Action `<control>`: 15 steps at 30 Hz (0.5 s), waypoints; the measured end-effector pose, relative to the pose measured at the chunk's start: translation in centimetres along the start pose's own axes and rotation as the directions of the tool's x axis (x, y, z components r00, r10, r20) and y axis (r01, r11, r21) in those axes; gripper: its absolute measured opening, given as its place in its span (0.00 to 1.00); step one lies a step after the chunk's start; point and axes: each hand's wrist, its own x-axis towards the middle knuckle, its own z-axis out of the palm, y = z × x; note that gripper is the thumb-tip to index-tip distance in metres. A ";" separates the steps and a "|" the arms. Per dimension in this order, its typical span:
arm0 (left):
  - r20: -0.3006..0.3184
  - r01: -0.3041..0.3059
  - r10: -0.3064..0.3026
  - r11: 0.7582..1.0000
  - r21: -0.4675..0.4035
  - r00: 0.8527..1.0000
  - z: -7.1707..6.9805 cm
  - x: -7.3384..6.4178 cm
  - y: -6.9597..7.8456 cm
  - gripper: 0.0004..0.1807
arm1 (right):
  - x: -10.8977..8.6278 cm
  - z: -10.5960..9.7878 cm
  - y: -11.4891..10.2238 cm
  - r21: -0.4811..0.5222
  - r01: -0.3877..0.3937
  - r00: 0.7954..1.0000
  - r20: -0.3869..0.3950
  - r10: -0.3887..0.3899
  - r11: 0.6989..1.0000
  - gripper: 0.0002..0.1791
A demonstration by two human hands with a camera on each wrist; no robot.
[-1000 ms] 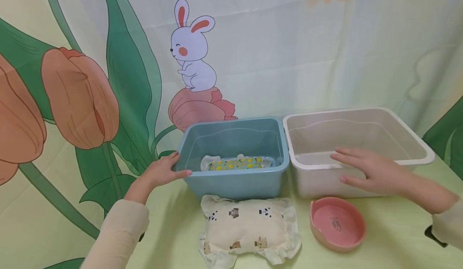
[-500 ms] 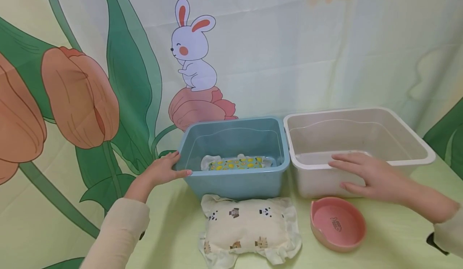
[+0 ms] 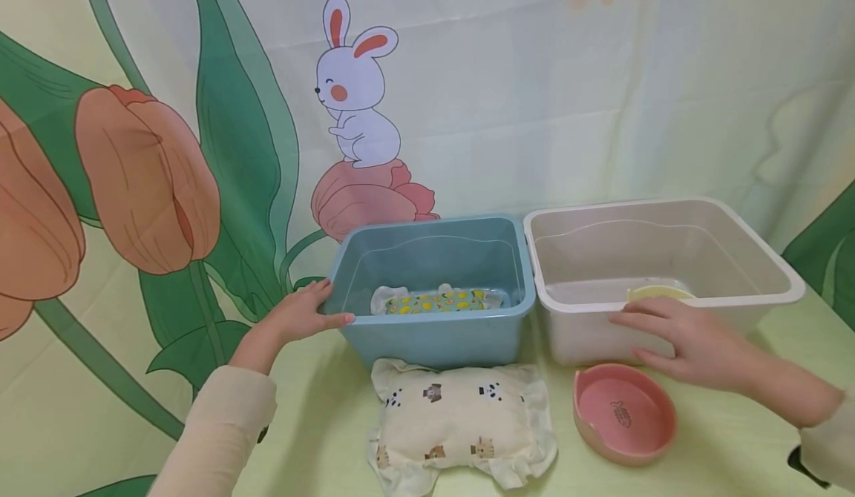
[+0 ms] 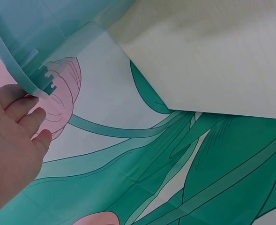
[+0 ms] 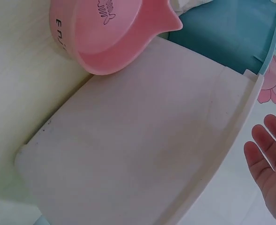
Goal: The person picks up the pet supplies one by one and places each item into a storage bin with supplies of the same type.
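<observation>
My left hand (image 3: 299,317) rests at the front left corner of the blue bin (image 3: 427,341). Its thumb lies on the front rim, and in the left wrist view its fingers hang loosely bent beside the corner. My right hand (image 3: 691,341) hovers at the front of the white bin (image 3: 581,337), fingers relaxed and holding nothing. Behind that hand, inside the white bin, shows the curved pale yellow edge (image 3: 661,291) of a thing mostly hidden by the front wall. A small lemon-print pillow (image 3: 434,303) lies in the blue bin.
On the light green table, a cream frilled pillow (image 3: 461,419) with animal prints lies before the blue bin. A pink bowl (image 3: 624,414) with a pointed ear on its rim stands before the white bin. Behind both bins hangs a tulip-and-rabbit cloth (image 3: 501,111).
My right hand has sunk slightly along the white bin's front. The pale yellow edge now shows inside that bin. My left hand has stayed at the blue bin's corner.
</observation>
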 end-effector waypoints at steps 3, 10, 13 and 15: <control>0.003 0.001 -0.001 1.000 -0.004 1.000 0.0 -0.1 0.1 0.49 | -0.3 0.3 0.0 -0.011 -0.003 1.000 0.009 0.003 1.000 0.20; 0.002 -0.004 0.004 1.000 0.008 1.000 -0.1 -0.1 0.1 0.48 | -1.1 1.1 0.2 -0.003 -0.008 1.000 0.016 0.008 1.000 0.21; 0.001 -0.004 0.004 1.000 0.008 1.000 0.0 -0.1 0.1 0.48 | -1.5 1.6 0.4 0.005 -0.016 1.000 0.017 0.016 1.000 0.24; 0.001 -0.005 0.005 1.000 0.010 1.000 0.0 0.0 0.0 0.48 | -1.9 1.9 0.4 0.005 -0.029 0.999 0.027 0.029 1.000 0.24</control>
